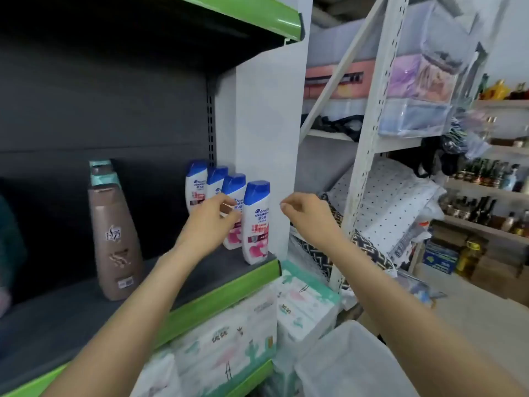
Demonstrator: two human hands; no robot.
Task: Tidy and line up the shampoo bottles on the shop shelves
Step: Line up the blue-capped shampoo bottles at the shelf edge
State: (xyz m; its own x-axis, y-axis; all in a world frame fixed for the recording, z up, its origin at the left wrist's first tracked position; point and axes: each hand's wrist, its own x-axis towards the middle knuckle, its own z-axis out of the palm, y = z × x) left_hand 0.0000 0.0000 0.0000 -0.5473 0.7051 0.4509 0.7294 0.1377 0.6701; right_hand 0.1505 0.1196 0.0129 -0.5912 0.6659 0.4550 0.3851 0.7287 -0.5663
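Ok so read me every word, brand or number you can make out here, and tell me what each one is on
"head & shoulders": front white bottle with blue cap, and the back bottle of that row.
Chinese lettering beneath the logo: too small to read.
Brown bottle: a logo and a small sticker, both blurred.
Tissue packs below the shelf: printed characters, unreadable.
Blue box on the floor, far right: unreadable.

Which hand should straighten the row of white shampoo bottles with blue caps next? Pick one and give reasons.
Left. The left hand is already at the row of white shampoo bottles with blue caps, fingers by the third bottle. The right hand hovers beyond the white side panel, holding nothing.
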